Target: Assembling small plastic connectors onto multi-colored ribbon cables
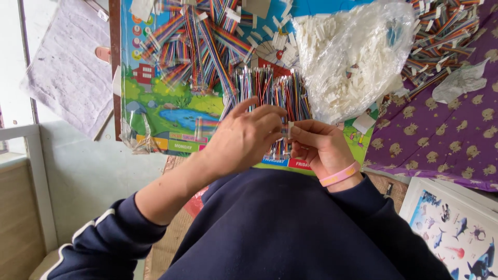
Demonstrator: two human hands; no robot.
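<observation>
My left hand [246, 136] and my right hand [320, 147] meet over the near edge of a colourful picture mat [171, 111]. Between their fingertips sits a small white plastic connector [290, 129] with thin multicoloured wires; which hand bears it more I cannot tell. A row of striped ribbon wire pieces [272, 85] lies just beyond my fingers. My right wrist wears a pink band [340, 175]. Both arms are in dark blue sleeves.
A clear plastic bag of white connectors [353, 49] lies beyond my right hand. Loose rainbow ribbon cables [194, 41] heap at the far left, more [441, 36] at the far right on a purple patterned cloth [441, 140]. A sea-animal poster [456, 233] lies near right.
</observation>
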